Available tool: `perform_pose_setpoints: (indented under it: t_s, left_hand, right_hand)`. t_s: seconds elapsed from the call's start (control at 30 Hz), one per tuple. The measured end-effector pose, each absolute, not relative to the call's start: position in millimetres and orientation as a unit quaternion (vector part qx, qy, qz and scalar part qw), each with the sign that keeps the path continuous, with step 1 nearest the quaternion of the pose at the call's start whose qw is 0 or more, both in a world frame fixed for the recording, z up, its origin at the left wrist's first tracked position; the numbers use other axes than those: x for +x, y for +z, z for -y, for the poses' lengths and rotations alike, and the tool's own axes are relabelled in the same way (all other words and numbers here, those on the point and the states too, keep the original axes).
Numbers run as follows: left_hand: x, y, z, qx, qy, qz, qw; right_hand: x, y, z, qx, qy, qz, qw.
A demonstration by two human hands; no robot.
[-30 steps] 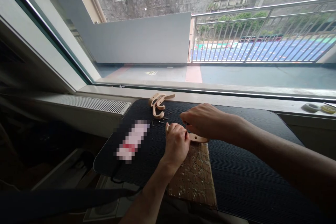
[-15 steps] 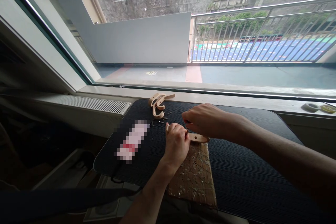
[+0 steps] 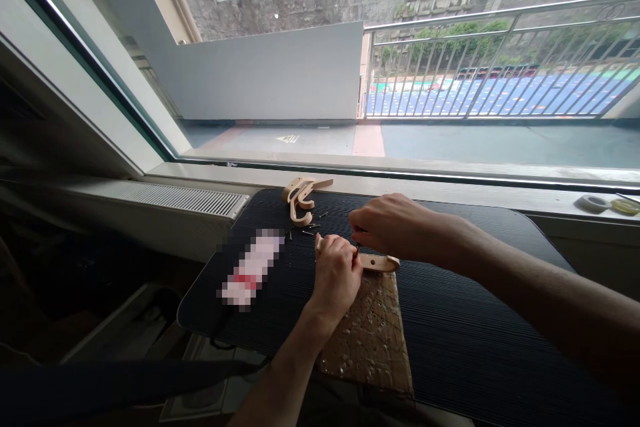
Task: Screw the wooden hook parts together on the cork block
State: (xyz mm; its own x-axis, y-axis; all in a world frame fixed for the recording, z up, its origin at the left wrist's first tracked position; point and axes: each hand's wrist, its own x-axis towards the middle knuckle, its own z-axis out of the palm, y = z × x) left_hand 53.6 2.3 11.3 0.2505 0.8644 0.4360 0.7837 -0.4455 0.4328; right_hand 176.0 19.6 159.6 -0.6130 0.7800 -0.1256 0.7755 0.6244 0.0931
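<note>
My left hand (image 3: 336,270) is closed around a pale wooden hook (image 3: 381,263), pressing it down at the far edge of a worn wooden board (image 3: 367,340). The hook's rounded end, with a dark hole in it, sticks out to the right of my fingers. Just above, my right hand (image 3: 385,223) is curled into a fist around a thin dark tool (image 3: 357,251) that points down beside my left fingertips. Its handle is hidden in my palm, and so is its contact with the hook. Several small screws (image 3: 309,233) lie loose beyond my left hand.
More bent wooden hooks (image 3: 300,199) are piled at the far edge of the black table (image 3: 465,320). A blurred pink-and-white item (image 3: 254,267) lies on the left. Rolls of tape (image 3: 594,204) rest on the windowsill, below a large window.
My right hand has turned slightly and shifted a little up over the tool. My left hand and the wooden hook stay in place.
</note>
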Motion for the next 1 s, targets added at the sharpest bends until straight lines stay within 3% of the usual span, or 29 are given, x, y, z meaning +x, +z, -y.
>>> perform_pose_setpoints:
  t_s: [0.6,1.0]
  left_hand:
    - [53,12,-2,0.789,0.317,-0.524,0.051]
    - [53,10,-3,0.788,0.32,-0.522,0.065]
  right_hand:
    - [176,155,-18,0.434,0.041,-0.897,0.07]
    - [176,157,-17,0.422,0.032,-0.898,0.12]
